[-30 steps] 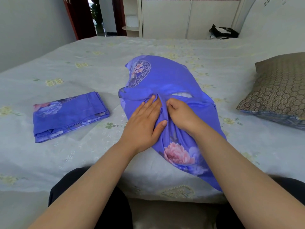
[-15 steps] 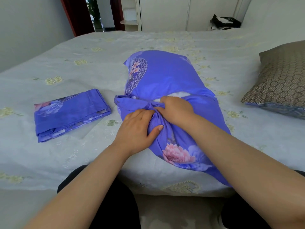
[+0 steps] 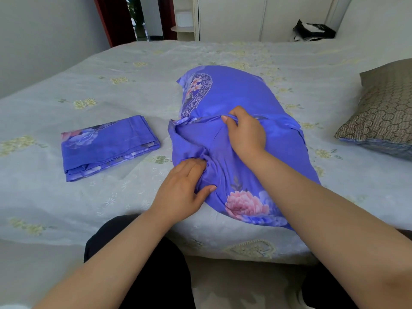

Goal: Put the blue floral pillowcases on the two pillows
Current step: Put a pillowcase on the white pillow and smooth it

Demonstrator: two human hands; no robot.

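Note:
A pillow wrapped in a blue floral pillowcase (image 3: 236,97) lies lengthwise in the middle of the bed. My right hand (image 3: 245,132) pinches the edge of the case's flap across the pillow's middle. My left hand (image 3: 182,188) grips bunched blue fabric at the pillow's near left side, thumb on top. A second blue floral pillowcase (image 3: 107,148) lies folded flat on the bed to the left. A brown honeycomb-patterned pillow (image 3: 381,112) rests at the right edge, bare of any blue case.
The bed (image 3: 89,97) has a pale sheet with small yellow flowers. A black and white object (image 3: 312,31) sits at the far right edge of the bed. White wardrobe doors and a doorway stand behind. My dark-clothed knees are at the bed's near edge.
My right hand has moved up and away from my left, drawing the flap's edge over the white gap, which no longer shows. My left hand slid slightly nearer, still bunching fabric.

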